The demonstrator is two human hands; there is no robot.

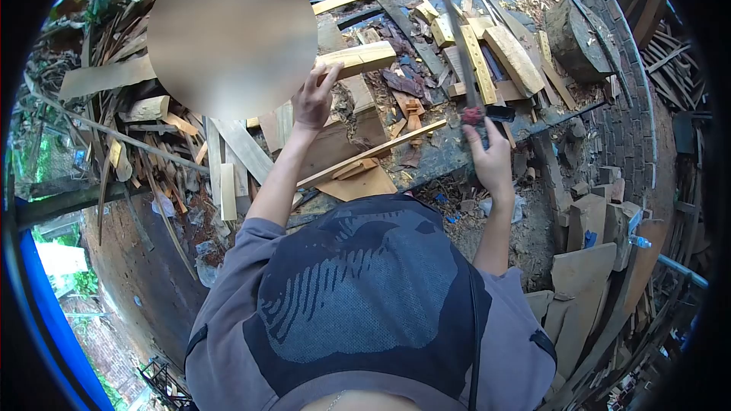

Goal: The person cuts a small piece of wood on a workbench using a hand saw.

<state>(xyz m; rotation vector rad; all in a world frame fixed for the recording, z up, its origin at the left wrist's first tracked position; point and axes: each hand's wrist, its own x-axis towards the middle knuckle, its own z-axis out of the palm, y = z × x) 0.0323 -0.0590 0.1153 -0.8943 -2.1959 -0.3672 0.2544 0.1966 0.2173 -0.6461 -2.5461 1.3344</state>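
My left hand (312, 103) is closed on the near end of a pale, squared block of wood (365, 57), which points away to the right. Part of the block's left end is hidden by my fingers and a blurred round patch. My right hand (491, 161) is closed around the red-wrapped end (472, 115) of a long, thin, dark blade-like tool (459, 42), held upright in view and smeared by motion. Just beside that hand lies a small black object (499, 113). Between my hands runs a thin wooden strip (373, 154).
Several pale wood pieces (514, 61) lie at the upper right, near a thick log stump (580, 42). Broken boards and scraps (145, 110) pile up at the left. Planks (582, 281) lean at the lower right, by a plastic bottle (640, 241). A brick edge (620, 46) curves behind.
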